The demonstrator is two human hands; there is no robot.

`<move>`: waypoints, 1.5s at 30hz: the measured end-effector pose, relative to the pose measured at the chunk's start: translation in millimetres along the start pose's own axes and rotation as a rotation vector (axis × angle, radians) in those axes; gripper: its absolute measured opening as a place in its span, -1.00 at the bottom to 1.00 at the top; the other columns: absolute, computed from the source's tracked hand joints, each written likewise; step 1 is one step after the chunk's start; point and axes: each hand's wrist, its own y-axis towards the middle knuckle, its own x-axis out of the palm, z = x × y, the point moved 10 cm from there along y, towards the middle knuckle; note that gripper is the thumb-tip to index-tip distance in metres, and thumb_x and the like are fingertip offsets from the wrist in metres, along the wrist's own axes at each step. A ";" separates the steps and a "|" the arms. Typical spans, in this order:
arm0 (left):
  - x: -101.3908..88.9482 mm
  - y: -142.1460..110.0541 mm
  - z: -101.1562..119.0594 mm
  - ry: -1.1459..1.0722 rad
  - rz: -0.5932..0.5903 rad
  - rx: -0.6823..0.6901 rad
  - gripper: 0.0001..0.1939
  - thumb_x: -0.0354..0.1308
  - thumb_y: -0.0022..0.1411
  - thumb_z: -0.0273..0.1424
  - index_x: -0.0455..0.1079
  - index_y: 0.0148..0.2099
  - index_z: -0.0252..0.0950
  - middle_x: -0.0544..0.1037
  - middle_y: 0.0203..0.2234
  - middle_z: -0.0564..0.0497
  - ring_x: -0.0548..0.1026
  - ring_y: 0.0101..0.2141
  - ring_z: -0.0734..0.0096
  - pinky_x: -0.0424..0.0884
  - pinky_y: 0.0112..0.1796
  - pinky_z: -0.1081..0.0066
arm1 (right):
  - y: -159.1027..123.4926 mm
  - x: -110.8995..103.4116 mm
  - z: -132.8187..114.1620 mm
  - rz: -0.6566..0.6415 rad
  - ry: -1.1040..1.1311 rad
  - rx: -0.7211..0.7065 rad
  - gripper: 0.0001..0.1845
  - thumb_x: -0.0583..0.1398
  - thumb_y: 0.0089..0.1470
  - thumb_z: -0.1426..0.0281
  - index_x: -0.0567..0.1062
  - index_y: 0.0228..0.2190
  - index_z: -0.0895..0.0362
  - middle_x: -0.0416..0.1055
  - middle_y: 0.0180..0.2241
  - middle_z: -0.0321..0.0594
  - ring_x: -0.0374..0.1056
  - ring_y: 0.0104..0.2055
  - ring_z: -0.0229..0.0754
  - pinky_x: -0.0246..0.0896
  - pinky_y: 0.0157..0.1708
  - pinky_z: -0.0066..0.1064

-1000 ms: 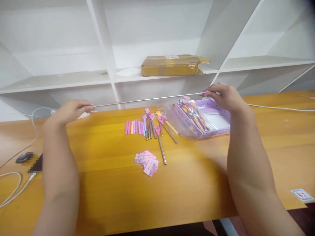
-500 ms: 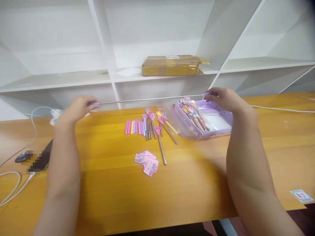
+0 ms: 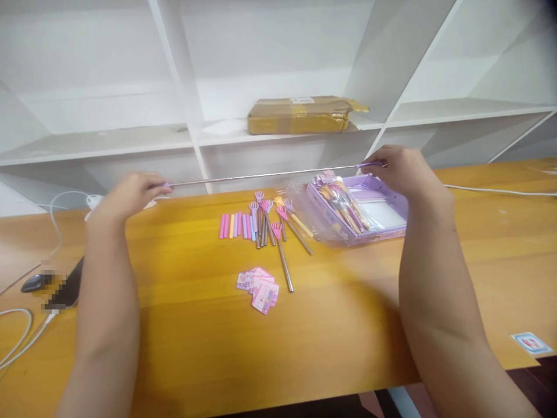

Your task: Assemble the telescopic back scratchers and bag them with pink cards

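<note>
A telescopic back scratcher [image 3: 261, 175] is drawn out into a long thin metal rod, held level above the far side of the desk. My left hand [image 3: 137, 194] is closed on its purple left end. At the other end, my right hand [image 3: 398, 165] pinches the purple part; the fingers hide much of both ends. Below the rod lie several back scratchers [image 3: 284, 261] with small pink, purple and yellow hand-shaped heads and metal shafts. Beside them is a row of pink, purple, yellow and blue handles [image 3: 237, 225]. Pink cards [image 3: 264, 295] lie in a loose pile nearer to me.
A purple box [image 3: 383, 235] holds bagged back scratchers [image 3: 343, 206], with clear plastic film by its left side. On the shelf sits a taped cardboard box [image 3: 300, 116]. A phone [image 3: 72, 284], a mouse [image 3: 32, 283] and white cables are at left. A sticker [image 3: 531, 343] is at right.
My left hand has shifted slightly left and the rod looks a little longer. My right hand has risen slightly. The whole view has shifted a little.
</note>
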 end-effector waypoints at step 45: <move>64.7 -28.5 208.4 -0.014 -0.144 0.554 -0.54 0.03 0.53 -0.41 0.47 0.34 0.04 0.70 -0.12 -0.03 0.67 -0.13 0.16 0.51 -0.14 0.27 | -91.9 60.6 -260.3 -0.261 0.074 -0.696 -0.60 0.05 0.56 0.20 0.62 -0.14 0.10 0.58 -0.18 -0.10 0.45 -0.18 -0.05 0.09 -0.26 -0.28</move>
